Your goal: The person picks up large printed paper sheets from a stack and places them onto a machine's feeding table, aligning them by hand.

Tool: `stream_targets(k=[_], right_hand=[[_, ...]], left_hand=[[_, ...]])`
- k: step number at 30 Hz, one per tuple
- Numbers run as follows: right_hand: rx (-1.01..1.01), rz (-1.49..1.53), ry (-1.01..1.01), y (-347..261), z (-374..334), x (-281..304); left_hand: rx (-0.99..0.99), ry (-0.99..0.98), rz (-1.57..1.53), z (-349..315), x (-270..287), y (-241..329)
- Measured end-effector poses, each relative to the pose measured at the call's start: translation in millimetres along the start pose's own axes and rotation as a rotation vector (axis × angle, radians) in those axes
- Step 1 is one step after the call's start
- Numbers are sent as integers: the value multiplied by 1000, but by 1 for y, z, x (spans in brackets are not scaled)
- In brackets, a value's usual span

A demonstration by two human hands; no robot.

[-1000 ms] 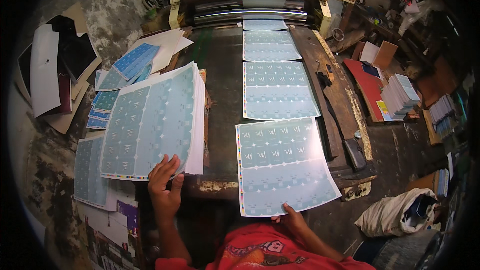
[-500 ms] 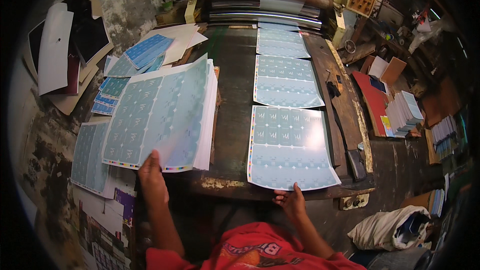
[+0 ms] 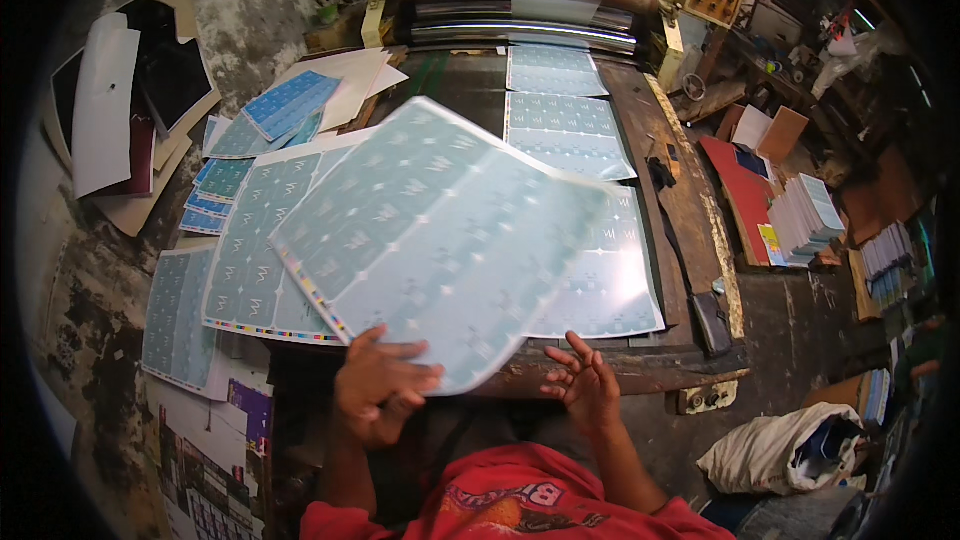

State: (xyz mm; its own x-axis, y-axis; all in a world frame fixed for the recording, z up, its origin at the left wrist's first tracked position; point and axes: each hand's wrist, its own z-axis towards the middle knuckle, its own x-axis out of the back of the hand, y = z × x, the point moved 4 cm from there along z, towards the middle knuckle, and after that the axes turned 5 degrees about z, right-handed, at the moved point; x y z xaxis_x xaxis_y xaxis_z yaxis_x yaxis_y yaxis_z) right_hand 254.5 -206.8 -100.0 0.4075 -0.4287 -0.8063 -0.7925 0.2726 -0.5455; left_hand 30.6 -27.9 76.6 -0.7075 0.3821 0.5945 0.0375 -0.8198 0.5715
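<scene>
Sheet of pale blue-green paper [image 3: 450, 250] slants, pinched by my left hand [image 3: 380, 390] (right hand [image 3: 591, 388] half-open, empty), apparently mid-transfer, needing squaring.

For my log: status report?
Left hand holding pale bluish rectangular paper sheet; right hand open, empty. Sheet partly hiding similar bluish printed sheets. No obstruction visible.
</scene>
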Motion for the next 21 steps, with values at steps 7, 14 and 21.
stream_targets(k=[7, 14, 21], right_hand=[[-109, -119, 71, -13, -8, -12], [-280, -178, 209, 41, -30, 88], [-463, -116, 389, 68, -104, 81]], left_hand=[[-127, -241, 179, -5, -24, 30], [325, 157, 614, -8, 8, -25], [368, 264, 521, -16, -2, -45]])
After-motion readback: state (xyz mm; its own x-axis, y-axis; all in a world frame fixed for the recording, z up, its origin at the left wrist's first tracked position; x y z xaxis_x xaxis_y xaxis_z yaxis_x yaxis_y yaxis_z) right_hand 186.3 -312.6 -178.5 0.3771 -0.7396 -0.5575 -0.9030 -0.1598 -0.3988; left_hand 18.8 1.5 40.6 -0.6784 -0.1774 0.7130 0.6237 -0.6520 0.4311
